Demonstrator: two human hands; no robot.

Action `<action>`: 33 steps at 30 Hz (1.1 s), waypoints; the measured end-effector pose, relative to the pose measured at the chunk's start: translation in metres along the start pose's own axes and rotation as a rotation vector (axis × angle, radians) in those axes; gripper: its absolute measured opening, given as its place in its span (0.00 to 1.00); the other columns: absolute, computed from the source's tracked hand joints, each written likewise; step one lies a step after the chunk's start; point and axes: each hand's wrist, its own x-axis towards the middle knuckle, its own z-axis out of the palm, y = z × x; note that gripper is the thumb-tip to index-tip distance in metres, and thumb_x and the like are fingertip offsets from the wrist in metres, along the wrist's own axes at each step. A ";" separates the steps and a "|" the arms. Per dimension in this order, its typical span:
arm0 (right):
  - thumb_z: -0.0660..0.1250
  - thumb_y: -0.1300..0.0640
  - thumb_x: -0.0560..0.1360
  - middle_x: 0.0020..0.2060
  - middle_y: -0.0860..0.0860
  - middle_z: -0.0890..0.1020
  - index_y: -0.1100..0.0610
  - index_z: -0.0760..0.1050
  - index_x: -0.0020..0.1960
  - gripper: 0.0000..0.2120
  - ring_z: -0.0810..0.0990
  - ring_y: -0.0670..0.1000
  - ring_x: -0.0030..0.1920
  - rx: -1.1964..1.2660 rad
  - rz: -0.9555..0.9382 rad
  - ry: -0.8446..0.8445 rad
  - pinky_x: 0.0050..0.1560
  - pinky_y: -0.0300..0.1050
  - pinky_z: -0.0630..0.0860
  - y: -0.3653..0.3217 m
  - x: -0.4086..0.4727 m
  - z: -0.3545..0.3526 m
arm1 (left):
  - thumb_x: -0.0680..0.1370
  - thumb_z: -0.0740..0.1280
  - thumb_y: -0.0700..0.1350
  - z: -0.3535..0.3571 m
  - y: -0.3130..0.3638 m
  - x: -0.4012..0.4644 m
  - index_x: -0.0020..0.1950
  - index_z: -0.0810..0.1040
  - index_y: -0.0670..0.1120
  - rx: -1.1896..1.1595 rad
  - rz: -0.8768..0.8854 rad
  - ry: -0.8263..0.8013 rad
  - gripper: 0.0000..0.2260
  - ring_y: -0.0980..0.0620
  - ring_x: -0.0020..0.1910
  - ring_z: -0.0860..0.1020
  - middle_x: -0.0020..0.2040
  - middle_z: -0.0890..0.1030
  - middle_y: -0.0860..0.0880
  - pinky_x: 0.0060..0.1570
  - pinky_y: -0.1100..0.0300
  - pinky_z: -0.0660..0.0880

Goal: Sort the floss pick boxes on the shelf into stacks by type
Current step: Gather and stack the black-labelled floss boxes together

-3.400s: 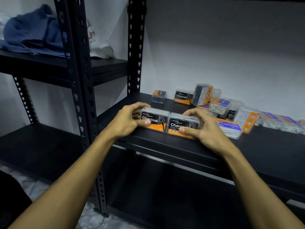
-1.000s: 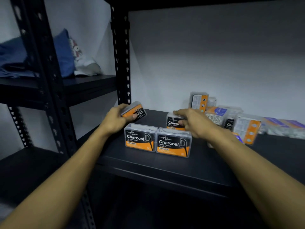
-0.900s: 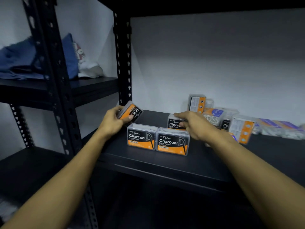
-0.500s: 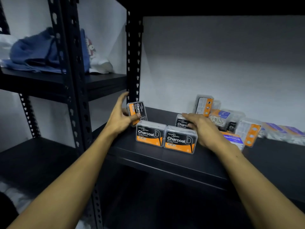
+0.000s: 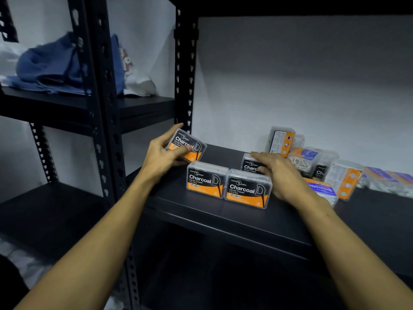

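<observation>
Left hand (image 5: 162, 156) gripping a tilted Charcoal box (image 5: 186, 145) behind-left of the front pair (image 5: 229, 186) — probably to stack. Right hand (image 5: 281, 175) curled over another Charcoal box (image 5: 250, 165) just behind the pair — grasp unclear.

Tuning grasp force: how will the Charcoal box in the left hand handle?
The Charcoal box looks like clear hard plastic, so probably stiff and a bit slick. The left hand holds it tilted alone: likely light. Flat-sided, so unlikely to roll.

Black metal shelf (image 5: 223, 217), two Charcoal boxes (image 5: 206, 180) side by side up front, mixed floss boxes (image 5: 312, 162) heaped at right
</observation>
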 end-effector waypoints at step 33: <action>0.46 0.35 0.79 0.71 0.43 0.71 0.47 0.76 0.68 0.30 0.66 0.38 0.65 0.479 0.257 -0.265 0.68 0.40 0.54 -0.023 -0.005 -0.040 | 0.83 0.62 0.45 0.015 -0.004 0.012 0.63 0.80 0.41 0.025 -0.306 -0.429 0.13 0.48 0.54 0.83 0.56 0.84 0.42 0.57 0.56 0.76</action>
